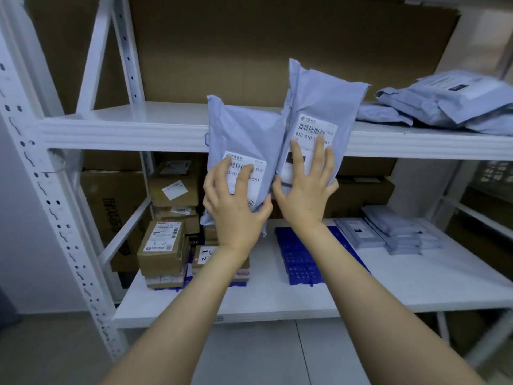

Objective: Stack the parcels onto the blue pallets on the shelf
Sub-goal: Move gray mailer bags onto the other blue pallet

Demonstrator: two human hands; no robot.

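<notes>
Parcels in grey-blue plastic mailers are held up in front of the shelving, one in each hand, both upright with their white barcode labels facing the camera. The left parcel (pixel 244 129) sits in the left hand (pixel 236 207), whose fingers spread over the label while the thumb hooks round the lower right edge. The right parcel (pixel 322 101) stands slightly higher and touches the first along its side. The right hand (pixel 305 195) grips it low down, fingers splayed across the label, thumb at the left edge and little finger at the right edge. Both parcels overlap the front lip of the upper shelf (pixel 138 129).

Below the right forearm, a blue pallet (pixel 299 259) lies on the lower shelf (pixel 416 284), well under the held parcels and bare on top. To its right lie flat mailers (pixel 394 232) in a low stack. To its left, cardboard boxes (pixel 163 245) are piled on something blue. A heap of mailers (pixel 449 104) rests on the upper shelf at the right.
</notes>
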